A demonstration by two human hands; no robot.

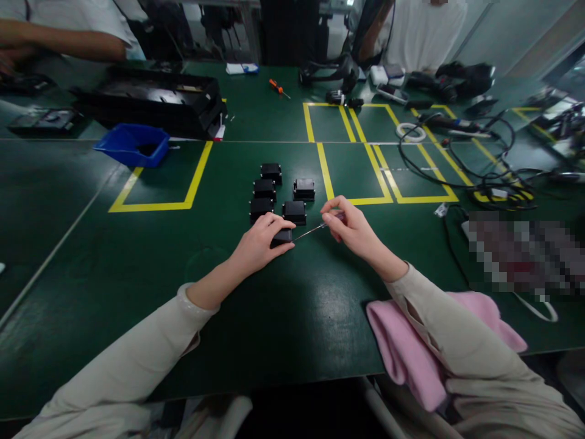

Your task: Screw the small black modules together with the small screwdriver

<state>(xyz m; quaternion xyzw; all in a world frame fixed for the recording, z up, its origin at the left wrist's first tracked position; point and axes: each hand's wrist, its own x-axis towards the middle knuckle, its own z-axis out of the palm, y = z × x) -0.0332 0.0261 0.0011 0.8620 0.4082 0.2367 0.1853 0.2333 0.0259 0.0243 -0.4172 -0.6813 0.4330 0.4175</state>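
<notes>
My left hand [262,241] is closed around a small black box [282,236] on the green table. Between the fingers of my right hand [350,225] is a thin screwdriver [313,231], its metal shaft slanting down to the left. The tip reaches the right side of the held box; whether it sits in a screw is too small to tell. Just beyond my left hand stand several similar black boxes [295,211] in two loose columns, with small shiny bits at their sides.
A blue bin [137,144] sits at the left before a large black case [155,100]. An orange screwdriver [276,86] lies farther back. Black cables [457,177] tangle at the right. A pink cloth [406,347] lies under my right forearm. People sit across the table.
</notes>
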